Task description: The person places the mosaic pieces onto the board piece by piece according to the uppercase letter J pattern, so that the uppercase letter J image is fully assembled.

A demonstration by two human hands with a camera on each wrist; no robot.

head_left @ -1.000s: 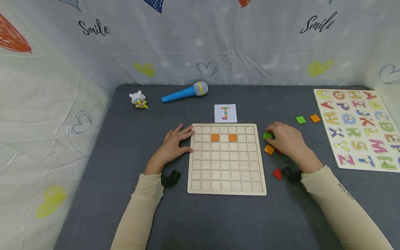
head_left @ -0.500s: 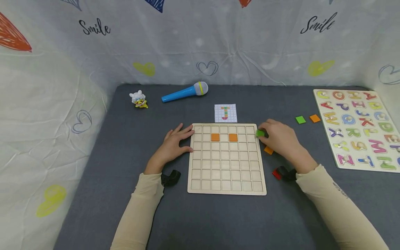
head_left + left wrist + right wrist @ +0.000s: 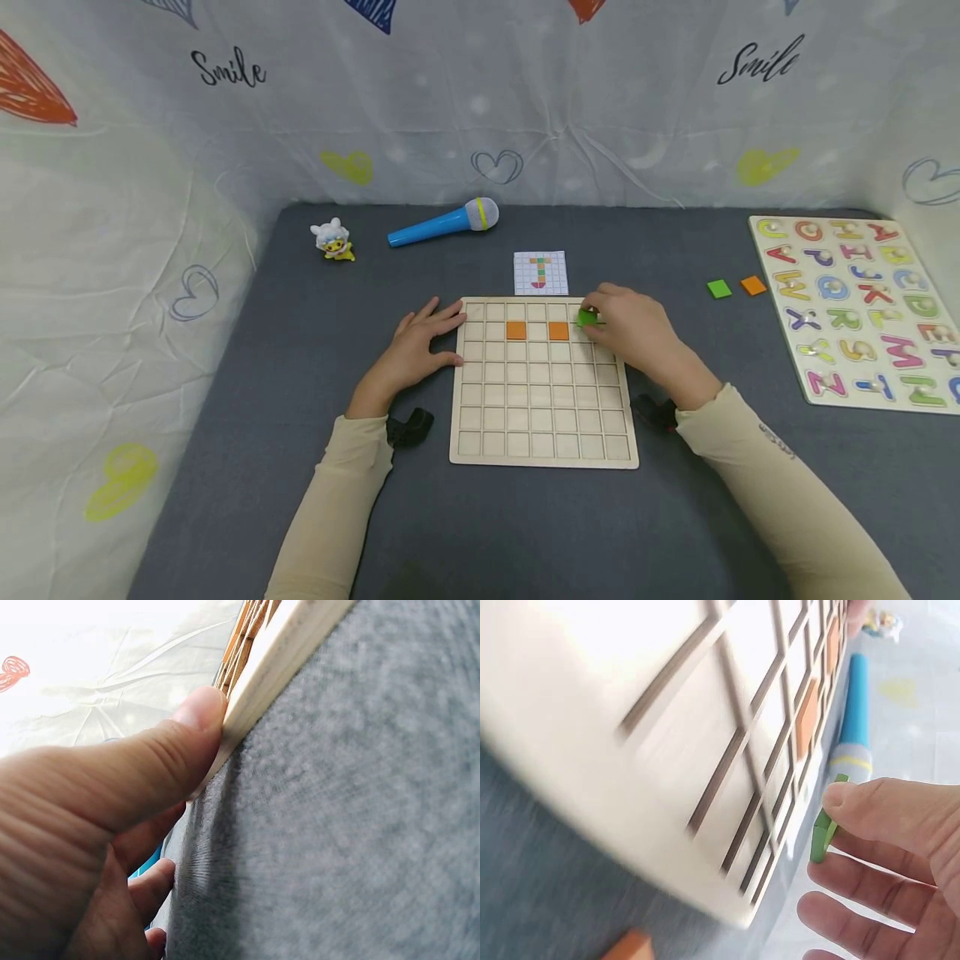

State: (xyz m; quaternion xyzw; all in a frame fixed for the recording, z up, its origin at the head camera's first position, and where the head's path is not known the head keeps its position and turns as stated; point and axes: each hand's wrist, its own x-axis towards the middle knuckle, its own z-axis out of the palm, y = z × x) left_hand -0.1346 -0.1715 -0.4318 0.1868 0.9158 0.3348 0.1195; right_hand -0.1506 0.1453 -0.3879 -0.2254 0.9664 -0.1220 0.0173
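Observation:
A pale wooden grid board [image 3: 531, 400] lies in the middle of the table, with two orange square tiles [image 3: 516, 331] set in its second row, one cell apart. My left hand [image 3: 412, 354] rests against the board's left edge, fingers spread; its thumb touches the rim in the left wrist view. Between thumb and fingertips my right hand [image 3: 637, 333] pinches a green square tile [image 3: 825, 829], held over the upper right cells. Behind the board lies a small pattern card [image 3: 541, 273] printed with a coloured shape on a grid.
A green tile [image 3: 718, 289] and an orange tile [image 3: 753, 286] lie to the right, beside an alphabet board [image 3: 862, 317]. At the back are a blue toy microphone [image 3: 442, 223] and a small figurine [image 3: 332, 239]. Another orange tile [image 3: 630, 948] lies near the grid board's right edge.
My right hand has carried the green tile leftward, from the table beside the board to above its upper right cells. The left hand has stayed at the board's edge.

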